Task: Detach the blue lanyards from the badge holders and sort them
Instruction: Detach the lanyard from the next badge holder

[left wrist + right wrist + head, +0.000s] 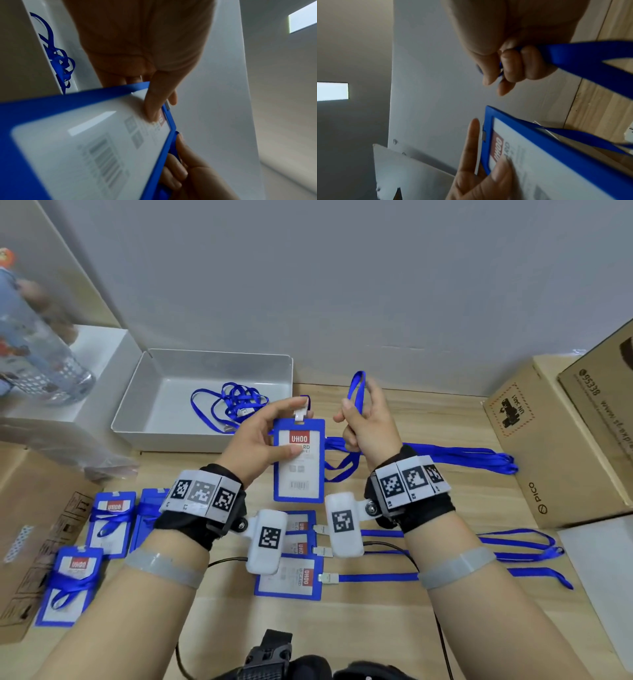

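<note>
My left hand (274, 433) holds a blue badge holder (298, 460) upright above the table, thumb pressed on its front and fingers behind. A white clip (301, 414) stands at the holder's top slot, by my left index finger. My right hand (356, 422), just right of the holder, grips a blue lanyard (356, 388) whose loop sticks up from the fist. The rest of the strap hangs down behind the holder. In the right wrist view the fingers curl round the lanyard (573, 56) above the badge holder (539, 155). The left wrist view shows the badge holder (68, 148) close up.
A grey tray (205, 356) at the back holds loose blue lanyards (233, 402). Badge holders with straight lanyards (291, 577) lie under my wrists. More wrapped holders (109, 518) lie at left. Cardboard boxes (548, 446) stand right and left, and a bottle (34, 337) far left.
</note>
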`<control>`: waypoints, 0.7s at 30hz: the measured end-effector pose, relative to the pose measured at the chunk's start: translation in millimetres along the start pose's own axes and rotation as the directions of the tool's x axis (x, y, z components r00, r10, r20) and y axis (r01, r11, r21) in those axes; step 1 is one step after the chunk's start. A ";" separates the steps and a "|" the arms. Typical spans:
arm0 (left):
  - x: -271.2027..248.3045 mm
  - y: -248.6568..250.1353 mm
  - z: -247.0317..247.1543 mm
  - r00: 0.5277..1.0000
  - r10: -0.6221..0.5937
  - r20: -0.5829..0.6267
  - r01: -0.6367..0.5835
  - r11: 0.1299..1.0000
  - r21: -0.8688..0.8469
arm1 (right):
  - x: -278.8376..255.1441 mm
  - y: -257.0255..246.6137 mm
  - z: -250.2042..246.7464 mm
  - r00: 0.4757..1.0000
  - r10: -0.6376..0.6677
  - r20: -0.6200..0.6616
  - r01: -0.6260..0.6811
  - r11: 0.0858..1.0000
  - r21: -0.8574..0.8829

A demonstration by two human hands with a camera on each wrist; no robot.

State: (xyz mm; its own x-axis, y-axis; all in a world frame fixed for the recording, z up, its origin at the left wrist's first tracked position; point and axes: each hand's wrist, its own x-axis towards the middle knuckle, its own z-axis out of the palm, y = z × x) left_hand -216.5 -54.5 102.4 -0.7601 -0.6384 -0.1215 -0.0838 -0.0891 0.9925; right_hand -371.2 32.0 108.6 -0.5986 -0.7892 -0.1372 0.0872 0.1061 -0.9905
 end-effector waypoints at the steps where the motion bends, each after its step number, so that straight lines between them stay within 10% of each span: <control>1: -0.3 -0.1 -0.4 1.000 -0.003 0.002 0.003 1.000 -0.001 | -0.1 -0.5 1.8 1.000 -0.019 0.004 0.019 0.998 -0.055; 21: -6.2 8.0 9.6 0.997 0.074 -0.001 -0.072 0.965 0.252 | -20.6 -18.1 16.4 0.952 -0.265 0.154 0.298 0.684 -0.666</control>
State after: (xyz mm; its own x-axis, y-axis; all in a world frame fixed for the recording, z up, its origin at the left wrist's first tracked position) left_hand -218.6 -43.9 111.2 -0.7638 -0.6437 -0.0476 -0.1888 0.1524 0.9701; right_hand -347.5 36.3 129.5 -0.4699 -0.8727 0.1326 -0.6494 0.2400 -0.7216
